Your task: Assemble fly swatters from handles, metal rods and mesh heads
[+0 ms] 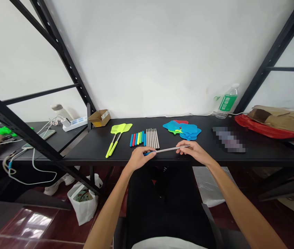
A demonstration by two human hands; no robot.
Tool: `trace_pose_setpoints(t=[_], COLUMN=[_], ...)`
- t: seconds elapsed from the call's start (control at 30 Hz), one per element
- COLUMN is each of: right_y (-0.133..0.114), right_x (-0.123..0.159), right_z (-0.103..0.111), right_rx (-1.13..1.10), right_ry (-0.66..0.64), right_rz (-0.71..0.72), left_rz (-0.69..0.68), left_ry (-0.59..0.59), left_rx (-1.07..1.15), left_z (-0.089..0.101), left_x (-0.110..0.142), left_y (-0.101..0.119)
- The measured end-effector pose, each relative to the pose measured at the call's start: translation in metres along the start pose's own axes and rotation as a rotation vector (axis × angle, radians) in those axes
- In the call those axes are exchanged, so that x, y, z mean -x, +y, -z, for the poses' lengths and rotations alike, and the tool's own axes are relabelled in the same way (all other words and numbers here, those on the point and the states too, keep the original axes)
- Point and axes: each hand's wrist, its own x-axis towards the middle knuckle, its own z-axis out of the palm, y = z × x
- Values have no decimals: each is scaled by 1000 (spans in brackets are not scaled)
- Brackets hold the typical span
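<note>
The rod (167, 149) is held side to side along the bench (92, 148) edge. Its blue handle (147, 153) is clasped in the left-hand grip (139, 157), its other end pinched in the right-hand grip (193, 151).

A slim, straight, pale grey rod (168, 149) is held nearly level just below the frame's centre, right end slightly higher. Its left end meets a blue handle (150, 152), partly hidden.
</note>
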Motion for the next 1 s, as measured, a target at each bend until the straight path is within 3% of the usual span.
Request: trace_pose_setpoints(t=[0.2,0.47,0.83,1.0], right_y=[5,11,14,17], right_x=[-2,-5,-8,-8], right_z=[0,1,0,1], right_rx=[-37,-332,-372,-338], right_ry=[31,274,374,353], right_rz=[-5,38,34,51], left_rz=[8,27,21,19], left_ry=[-1,37,55,48], left_rx=[4,92,104,94], left_z=[-1,0,-2,-1], left_x=[0,-2,-2,-2], left_y=[0,-6,-6,-5])
